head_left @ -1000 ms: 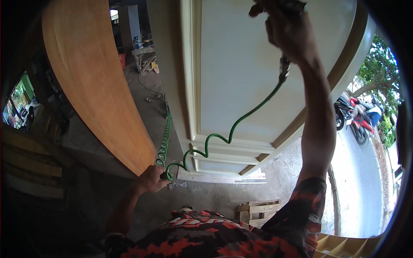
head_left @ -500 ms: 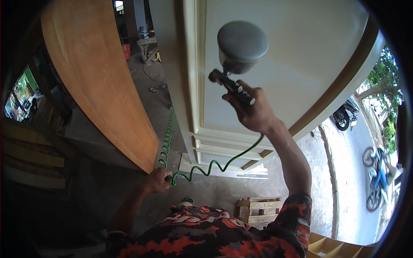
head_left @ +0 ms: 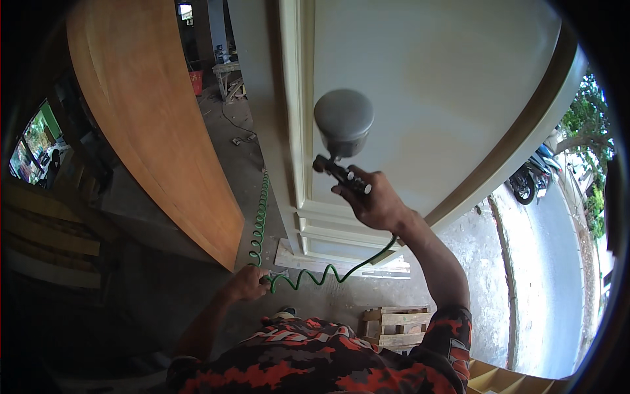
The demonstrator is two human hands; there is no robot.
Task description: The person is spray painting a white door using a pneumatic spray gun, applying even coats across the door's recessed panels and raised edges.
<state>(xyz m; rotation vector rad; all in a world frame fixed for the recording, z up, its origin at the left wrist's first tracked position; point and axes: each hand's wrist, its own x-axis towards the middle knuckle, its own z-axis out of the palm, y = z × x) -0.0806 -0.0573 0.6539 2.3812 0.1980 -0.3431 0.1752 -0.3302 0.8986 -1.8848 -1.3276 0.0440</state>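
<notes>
In my right hand (head_left: 379, 202) is a spray gun (head_left: 344, 176), its grip wrapped by my fingers and its round metal cup (head_left: 344, 118) on top. The gun is held in front of a pale panelled door (head_left: 420, 85), next to the raised moulding (head_left: 298, 105) on its left side. A green coiled air hose (head_left: 321, 278) runs from below my right hand to my left hand (head_left: 251, 282), which is closed around it low on the left. From there the hose stretches away along the floor.
A large orange-brown wooden panel (head_left: 144, 118) stands to the left. A slatted wooden pallet (head_left: 397, 325) lies near my feet. Farther back are a work bench (head_left: 226, 68) and a cable (head_left: 237, 125). Outside on the right, a parked motorcycle (head_left: 523, 184) stands beside the road (head_left: 558, 276).
My right hand has brought the spray gun down and slightly left along the door. My left hand is a little lower, still on the hose. The passing two-wheeler has left view.
</notes>
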